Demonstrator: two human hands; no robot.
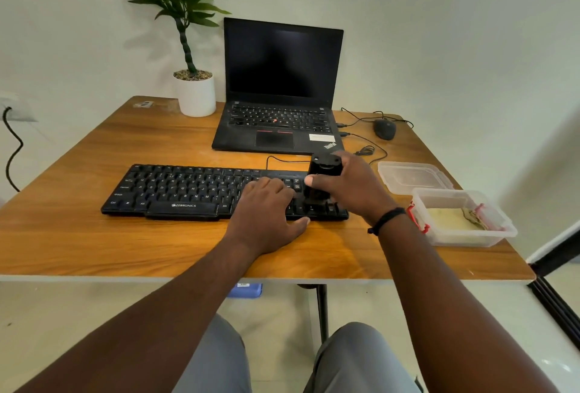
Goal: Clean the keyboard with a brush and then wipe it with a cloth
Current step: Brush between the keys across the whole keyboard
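- Head view: a black keyboard (201, 191) lies across the middle of a wooden desk (94, 242), its cable running off from the far edge.
- The right hand (351, 187) is over the keyboard's right end, fingers (310, 179) and thumb curled round a black brush (323, 177) held upright; its lower end meets the keys there, though the dark bristles are hard to tell from the dark keys.
- The left hand (266, 207) lies flat on the keyboard just left of the brush, fingers straight over the keys, thumb stretched along the keyboard's near edge, holding nothing.
- Right of the keyboard stands a clear plastic box (464, 220) with a pale cloth (452, 218) inside; its lid (411, 176) rests just behind it.
- Behind the keyboard sits an open laptop (279, 94) with a dark screen.
- A mouse (385, 129) is behind and to the right of the keyboard, a potted plant (194, 91) behind and to its left.
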